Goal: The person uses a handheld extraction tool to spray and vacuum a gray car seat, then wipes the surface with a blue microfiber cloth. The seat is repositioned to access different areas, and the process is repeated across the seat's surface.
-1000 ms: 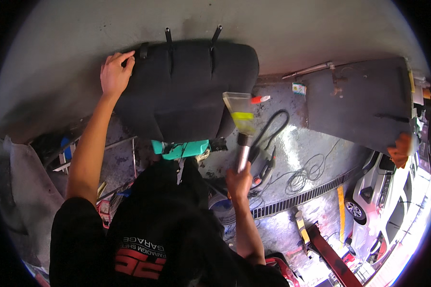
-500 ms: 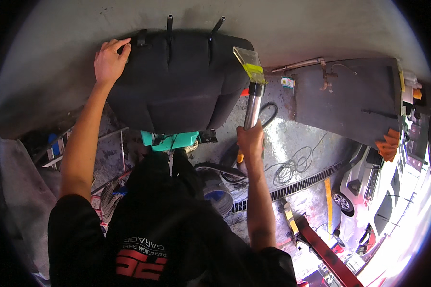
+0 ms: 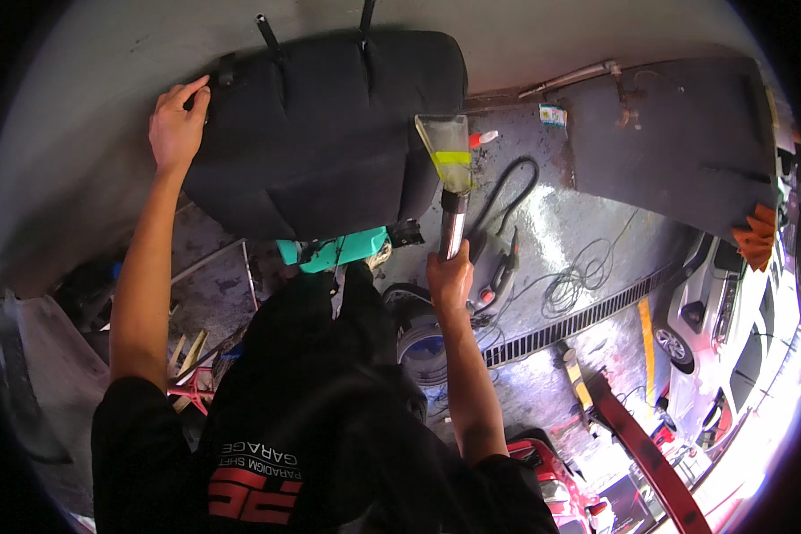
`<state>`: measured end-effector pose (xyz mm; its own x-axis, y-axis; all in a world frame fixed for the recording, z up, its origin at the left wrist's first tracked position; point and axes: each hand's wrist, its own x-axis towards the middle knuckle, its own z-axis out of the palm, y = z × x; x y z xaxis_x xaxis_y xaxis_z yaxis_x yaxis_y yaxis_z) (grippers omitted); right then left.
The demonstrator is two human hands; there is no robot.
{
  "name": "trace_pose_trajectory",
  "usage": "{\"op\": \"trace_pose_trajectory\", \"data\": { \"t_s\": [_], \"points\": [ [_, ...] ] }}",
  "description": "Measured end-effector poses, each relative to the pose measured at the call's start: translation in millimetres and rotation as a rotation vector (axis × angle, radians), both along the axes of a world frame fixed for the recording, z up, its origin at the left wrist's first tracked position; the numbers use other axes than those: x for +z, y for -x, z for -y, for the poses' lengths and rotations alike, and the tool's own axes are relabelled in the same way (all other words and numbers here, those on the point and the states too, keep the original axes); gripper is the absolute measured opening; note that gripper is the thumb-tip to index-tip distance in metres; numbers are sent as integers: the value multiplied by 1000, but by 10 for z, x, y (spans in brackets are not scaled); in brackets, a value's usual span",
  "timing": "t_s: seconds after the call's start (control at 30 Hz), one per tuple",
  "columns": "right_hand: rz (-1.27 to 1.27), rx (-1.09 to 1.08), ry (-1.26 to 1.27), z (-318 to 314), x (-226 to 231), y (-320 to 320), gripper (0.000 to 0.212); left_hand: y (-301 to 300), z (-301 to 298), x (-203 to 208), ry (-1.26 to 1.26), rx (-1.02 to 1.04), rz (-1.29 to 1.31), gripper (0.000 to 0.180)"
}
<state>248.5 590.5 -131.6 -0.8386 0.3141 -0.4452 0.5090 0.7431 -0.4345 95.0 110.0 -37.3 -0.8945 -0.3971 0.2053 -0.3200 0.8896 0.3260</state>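
A black fabric car seat backrest (image 3: pixel 320 133) with two metal headrest posts stands tilted in front of me, on a turquoise support (image 3: pixel 345 250). At its upper left edge my left hand (image 3: pixel 175 126) is closed, index finger and thumb at the seat's side; the other fingers are partly hidden. My right hand (image 3: pixel 450 278) wraps round the metal tube of a vacuum wand (image 3: pixel 454 218). The wand's wide clear nozzle (image 3: pixel 449 147), with a yellow-green band, is raised near the backrest's right side.
A black hose (image 3: pixel 507 191) curves over the floor beside a round vacuum canister (image 3: pixel 421 349) near my legs. Farther right lie a coiled cable (image 3: pixel 568 294) and a drain grate (image 3: pixel 578 319). A red metal beam (image 3: pixel 650 454) and a white car (image 3: pixel 699 320) stand at the right.
My right hand has brought the wand slightly left and down, turning its nozzle more toward upright. The view has shifted, so the backrest appears farther left and higher; my left hand stays at its edge.
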Motion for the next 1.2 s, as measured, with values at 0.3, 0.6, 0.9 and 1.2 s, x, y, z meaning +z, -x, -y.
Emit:
{"op": "trace_pose_trajectory", "data": {
  "t_s": [0.3, 0.6, 0.9, 1.2],
  "points": [
    [-4, 13, -38, -98, -851, -435, 35, 35, 87, -61, -1, -4, 7, 32],
    [162, 22, -193, -287, -1023, -1396, 40, 7, 93, -67, 3, -49, -49, 32],
    [-154, 57, 265, 864, 71, -1373, 35, -738, -1024, 377, 27, -1303, -125, 83],
    [-350, 347, 440, 2378, 214, -852, 47, -568, -623, 556, 142, -1672, 151, 64]
  ]
}}
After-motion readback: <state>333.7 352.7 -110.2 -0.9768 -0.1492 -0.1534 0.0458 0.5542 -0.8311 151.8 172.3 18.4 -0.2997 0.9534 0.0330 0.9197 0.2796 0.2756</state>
